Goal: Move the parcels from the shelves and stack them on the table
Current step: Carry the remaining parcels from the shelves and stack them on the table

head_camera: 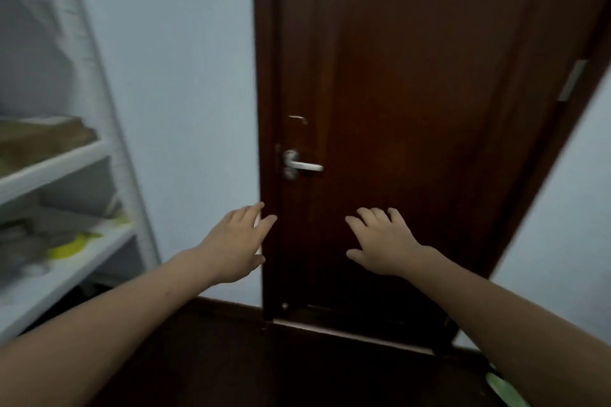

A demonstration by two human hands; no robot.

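Fingers (246, 212) of the left hand (231, 244) and right hand (385, 244) are held spread and empty before the door (413, 76), fetching is judged in hand, and the blurred parcels (39, 139) on the shelves (56, 165) at left must be reached.

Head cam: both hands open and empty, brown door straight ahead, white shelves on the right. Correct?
Not quite. The white shelves stand on the person's left, not the right, as the head view shows. The rest holds: the left hand and right hand are both open and empty, with the brown door straight ahead.
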